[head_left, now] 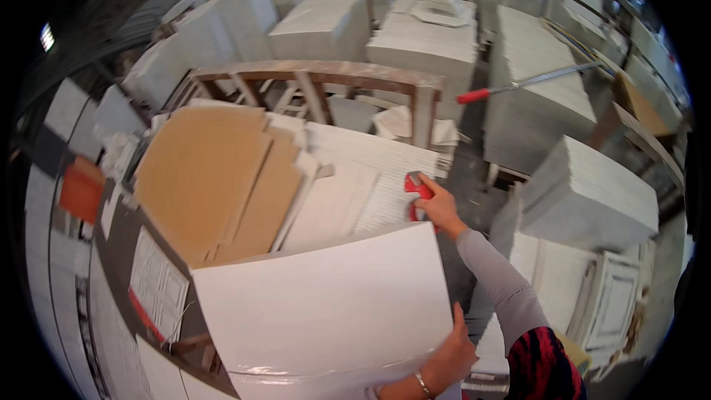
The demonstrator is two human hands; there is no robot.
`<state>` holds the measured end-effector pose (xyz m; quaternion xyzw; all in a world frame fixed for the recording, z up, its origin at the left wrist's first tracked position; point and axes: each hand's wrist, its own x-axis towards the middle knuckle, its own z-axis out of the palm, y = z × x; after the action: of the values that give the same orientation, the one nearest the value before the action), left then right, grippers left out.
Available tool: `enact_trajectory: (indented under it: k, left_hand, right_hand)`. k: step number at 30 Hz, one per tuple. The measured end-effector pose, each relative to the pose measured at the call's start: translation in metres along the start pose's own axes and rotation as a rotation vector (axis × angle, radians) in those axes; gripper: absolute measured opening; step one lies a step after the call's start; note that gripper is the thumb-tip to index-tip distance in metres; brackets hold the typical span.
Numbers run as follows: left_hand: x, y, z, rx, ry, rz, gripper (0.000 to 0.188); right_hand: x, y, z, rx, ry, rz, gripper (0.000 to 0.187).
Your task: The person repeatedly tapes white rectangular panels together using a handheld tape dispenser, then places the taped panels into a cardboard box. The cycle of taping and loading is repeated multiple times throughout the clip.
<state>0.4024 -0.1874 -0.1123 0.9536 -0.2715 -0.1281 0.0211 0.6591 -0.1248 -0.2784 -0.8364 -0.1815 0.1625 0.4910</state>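
A large white panel-like pack lies right in front of me, with a shiny strip of clear tape or film across its near part. My left hand, a bracelet at its wrist, grips the pack's right edge, thumb pointing up along it. Past the far right corner, my right hand is closed round a red tape dispenser with a grey end. The hand partly covers the dispenser. Brown cardboard sheets and thin white sheets lie beyond the pack.
A wooden rack frame stands behind the sheets. Stacks of white panels fill the far side and the right. On one stack rests a long red-handled bar tool. A printed paper sheet lies at left.
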Motion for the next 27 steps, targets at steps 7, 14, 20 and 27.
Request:
enact_trajectory:
  k: [7, 14, 20, 27]
  left_hand:
    - [-0.003, 0.006, 0.004, -0.162, 0.198, 0.093, 0.044]
    - [0.017, 0.031, 0.062, -0.285, 0.385, -0.001, 0.033]
    - [0.049, 0.053, 0.112, -0.475, 0.629, -0.047, 0.022]
    - [-0.129, -0.021, 0.021, -0.264, 0.738, -0.575, 0.044]
  right_hand:
    - [0.055, 0.037, 0.029, 0.404, -0.014, 0.135, 0.067]
    - [0.048, 0.038, 0.075, 0.069, -0.118, 0.015, 0.059]
    - [0.034, 0.052, 0.041, -0.269, 0.163, -0.081, 0.046]
    - [-0.162, -0.043, -0.052, 0.261, 0.065, -0.099, 0.064]
